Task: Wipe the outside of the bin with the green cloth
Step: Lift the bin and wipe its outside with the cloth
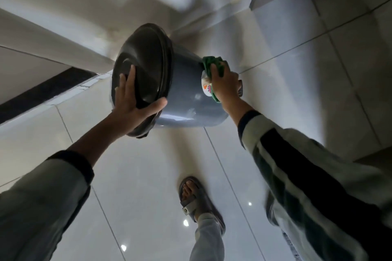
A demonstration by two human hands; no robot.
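Observation:
A grey-blue plastic bin (186, 95) with a dark lid (144, 65) is tipped on its side above the tiled floor, lid facing me and to the left. My left hand (133, 99) grips the lid's lower rim, fingers spread over the lid and thumb on the edge. My right hand (224, 85) presses a bunched green cloth (213, 63) against the bin's body near its base, partly over a white sticker (206, 87). The bin's far side is hidden.
Glossy pale floor tiles (148, 176) spread below. A white wall with a dark strip (42, 91) runs along the left, and a corner sits behind the bin. My foot in a grey sandal (195, 199) stands below the bin.

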